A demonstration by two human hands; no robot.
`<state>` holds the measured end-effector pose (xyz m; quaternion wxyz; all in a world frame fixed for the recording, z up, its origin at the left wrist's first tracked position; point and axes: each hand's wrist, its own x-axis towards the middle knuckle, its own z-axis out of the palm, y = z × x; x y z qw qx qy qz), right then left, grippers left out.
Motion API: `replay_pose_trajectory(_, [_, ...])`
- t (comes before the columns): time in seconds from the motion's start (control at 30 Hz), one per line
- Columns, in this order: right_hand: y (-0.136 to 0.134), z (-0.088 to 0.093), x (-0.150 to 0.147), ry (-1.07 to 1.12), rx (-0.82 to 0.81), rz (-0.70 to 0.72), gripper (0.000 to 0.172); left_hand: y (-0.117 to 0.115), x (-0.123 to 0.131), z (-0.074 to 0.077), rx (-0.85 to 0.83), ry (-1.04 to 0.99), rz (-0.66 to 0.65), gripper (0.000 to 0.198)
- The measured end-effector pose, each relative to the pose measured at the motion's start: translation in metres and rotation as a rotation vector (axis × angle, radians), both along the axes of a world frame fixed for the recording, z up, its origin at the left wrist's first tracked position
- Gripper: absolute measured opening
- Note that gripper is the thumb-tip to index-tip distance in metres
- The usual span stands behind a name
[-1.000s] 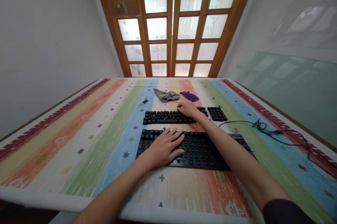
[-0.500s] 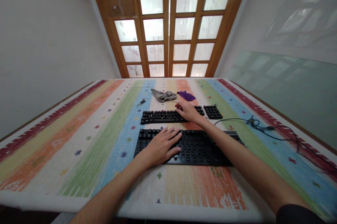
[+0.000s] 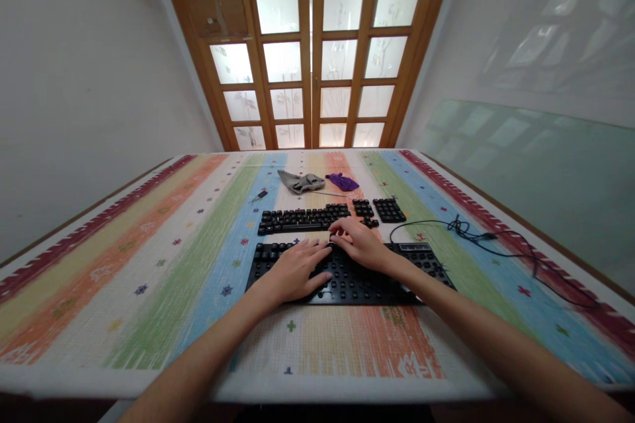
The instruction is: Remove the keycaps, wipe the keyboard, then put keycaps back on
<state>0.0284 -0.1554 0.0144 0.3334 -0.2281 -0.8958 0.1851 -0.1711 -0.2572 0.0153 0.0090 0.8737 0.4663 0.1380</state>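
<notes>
A black keyboard base [image 3: 377, 289] lies near the table's front, with most keycaps off and a row of keys along its top edge. My left hand [image 3: 299, 269] rests on its left half, fingers spread. My right hand [image 3: 360, 244] is over the base's top edge beside my left fingertips, its thumb and fingers pinched; what they hold, if anything, is too small to name. Behind the base, loose black keycaps [image 3: 297, 219] are laid out in keyboard order, with a number-pad block [image 3: 389, 210] at their right.
Behind the keycaps lie a grey cloth [image 3: 300, 182], a purple cloth [image 3: 342, 181] and a thin rod [image 3: 330, 194]. A small dark tool [image 3: 261, 196] is at their left. A black cable [image 3: 476, 234] trails right across the patterned tablecloth [image 3: 163, 304].
My right hand has moved from the laid-out keycaps toward me, to the top edge of the keyboard base. My left hand stays on the base. The view has shifted slightly.
</notes>
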Motion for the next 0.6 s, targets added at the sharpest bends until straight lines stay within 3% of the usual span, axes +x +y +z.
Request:
replay_pose_trajectory(0.13, [-0.009, -0.002, 0.006, 0.007, 0.010, 0.022, 0.010, 0.006, 0.003, 0.011, -0.073, -0.013, 0.064, 0.051])
replay_pose_trajectory(0.3, [-0.014, -0.003, 0.012, 0.043, -0.046, -0.014, 0.011, 0.020, 0.004, 0.023, -0.129, -0.050, 0.074, 0.035])
replay_pose_trajectory(0.6, [-0.022, -0.012, 0.015, 0.077, -0.106, -0.026, 0.010, 0.021, 0.004, 0.014, -0.073, -0.068, 0.076, 0.035])
